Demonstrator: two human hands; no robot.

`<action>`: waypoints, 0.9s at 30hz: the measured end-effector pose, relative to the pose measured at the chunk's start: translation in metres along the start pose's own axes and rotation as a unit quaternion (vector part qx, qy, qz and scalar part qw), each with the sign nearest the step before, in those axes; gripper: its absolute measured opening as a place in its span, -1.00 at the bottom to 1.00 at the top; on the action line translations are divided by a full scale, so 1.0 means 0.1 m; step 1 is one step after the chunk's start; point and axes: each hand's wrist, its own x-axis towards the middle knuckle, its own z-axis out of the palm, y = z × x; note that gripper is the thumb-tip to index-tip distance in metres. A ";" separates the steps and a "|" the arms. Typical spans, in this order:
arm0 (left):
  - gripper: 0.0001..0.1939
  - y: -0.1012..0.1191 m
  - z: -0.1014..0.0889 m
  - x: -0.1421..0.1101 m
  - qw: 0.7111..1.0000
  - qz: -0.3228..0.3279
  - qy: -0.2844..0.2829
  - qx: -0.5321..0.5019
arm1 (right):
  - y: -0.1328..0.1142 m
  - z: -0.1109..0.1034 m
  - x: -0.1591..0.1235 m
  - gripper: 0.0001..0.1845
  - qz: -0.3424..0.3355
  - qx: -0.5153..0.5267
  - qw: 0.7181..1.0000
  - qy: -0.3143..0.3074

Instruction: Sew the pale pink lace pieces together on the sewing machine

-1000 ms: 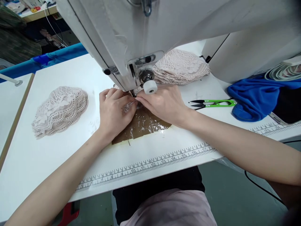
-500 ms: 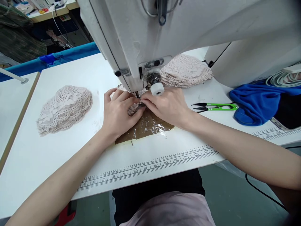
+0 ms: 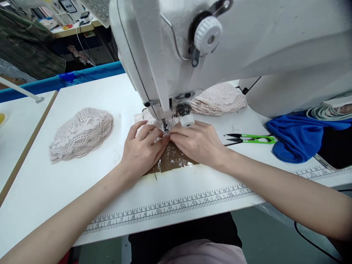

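A pale pink lace piece lies beneath the needle and presser foot of a white sewing machine. My left hand rests left of the foot, its thumb and index finger pinching the lace's near edge. From the right, my right hand presses its bunched fingertips on the same lace, almost touching the left thumb. Fingers and machine head hide much of the lace. Under my hands, shiny brown tape covers part of the table.
Stacks of lace pieces sit on the left and behind the needle. Green thread snips, a blue cloth and a phone lie to the right. A printed ruler runs along the white table's front edge.
My view has tilted upward, so more of the machine head shows and the table sits lower. The lace fold beside my left thumb no longer shows, and both hands still hold the lace.
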 end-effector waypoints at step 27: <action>-0.75 0.14 -0.10 -0.16 1.000 -0.005 0.009 0.008 | 0.01 -0.06 -0.02 -0.66 -0.042 0.013 0.999 -0.020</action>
